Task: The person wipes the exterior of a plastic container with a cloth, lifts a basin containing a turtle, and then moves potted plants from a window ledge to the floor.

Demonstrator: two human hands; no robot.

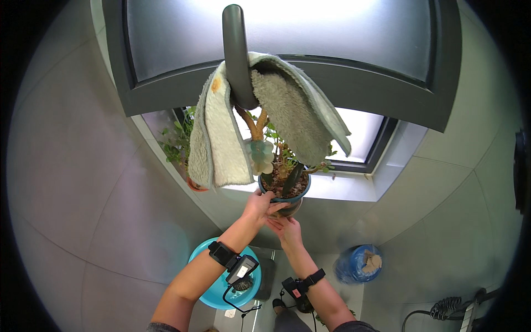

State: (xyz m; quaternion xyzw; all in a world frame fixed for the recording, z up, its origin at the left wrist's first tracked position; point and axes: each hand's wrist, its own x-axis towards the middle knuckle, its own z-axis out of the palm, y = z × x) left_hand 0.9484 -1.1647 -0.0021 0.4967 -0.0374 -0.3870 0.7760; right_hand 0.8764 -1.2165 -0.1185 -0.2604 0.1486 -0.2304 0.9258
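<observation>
A potted plant in a blue-rimmed pot (pixel 295 206) is at the windowsill's front edge, with woody stems and green leaves rising from bark-covered soil. My left hand (pixel 262 206) grips its near left side, thumb at the rim. Below the pot, my right hand (pixel 289 230) has its fingertips up against the underside. A green translucent flower-shaped piece (pixel 262 155) is beside the stems. Part of the foliage is hidden behind a grey and white plush cloth (pixel 226 137) draped at the window handle (pixel 238 58).
The dark-framed window sash (pixel 373 89) tilts inward overhead. Another plant (pixel 178 143) stands at the sill's left. Below are a turquoise basin (pixel 215 296) holding water and a dark patterned object, a blue bin (pixel 352 265) with cardboard, and a coiled hose (pixel 446 308).
</observation>
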